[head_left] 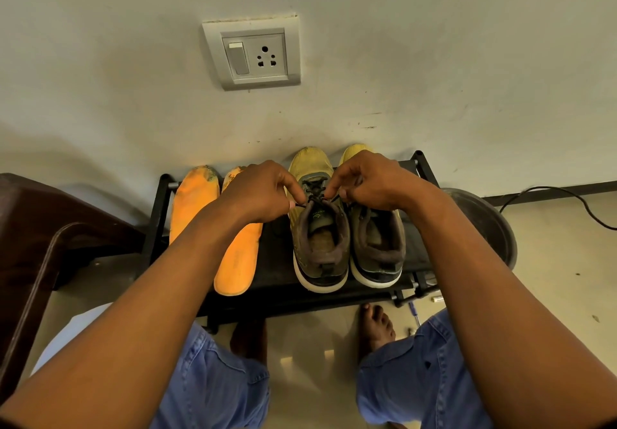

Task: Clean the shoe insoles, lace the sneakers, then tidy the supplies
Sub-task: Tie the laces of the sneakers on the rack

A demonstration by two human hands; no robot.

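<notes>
Both hands met over the laces [314,194] of the left-hand sneaker [319,228]: the left hand [258,194] had its fingers curled, thumb and forefinger pinching a lace end at the shoe's left side, and the right hand [367,183] was curled the same way, pinching the lace from the right, its forefinger pointing down at the eyelets. That sneaker stood directly beneath the fingertips, toe toward the wall, heel toward the person. The second sneaker [377,241] stood just beside it, touching, partly under the right wrist. Two orange insoles [233,261] lay side by side left of the shoes, under the left forearm. All four rested on the top of a black shoe rack [277,281] set against a scuffed pale wall [434,61] carrying one switch-and-socket plate [252,52]. A dark round basin [494,224] sat right of the rack, a black cable [567,198] trailed along the tiled floor, and a brown chair [33,228] stood at the left.
</notes>
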